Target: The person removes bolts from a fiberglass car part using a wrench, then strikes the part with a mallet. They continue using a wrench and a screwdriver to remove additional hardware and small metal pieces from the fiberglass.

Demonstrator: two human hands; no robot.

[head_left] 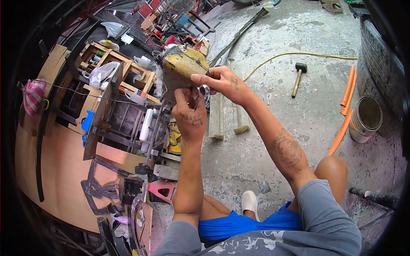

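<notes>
Both hands are raised in front of a worn yellow machine part (185, 61) with chipped paint and a grey lower side. My right hand (228, 85) is closed, its thumb stretched toward the yellow part. Between the hands, a shiny round metal piece with a hollow end (204, 90) sits in the right hand's fingers; its full shape is hidden. My left hand (190, 117) is just below, fingers curled in a pinch close to the metal piece. What the left fingers hold is hidden behind them.
A rubber mallet (300, 70) lies on the concrete floor, right of a yellow hose (294, 53). Farther right are an open can (367, 117), orange strips (349, 89) and a large tire (378, 64). Wooden crates (117, 59) and a cluttered bench (60, 158) stand left.
</notes>
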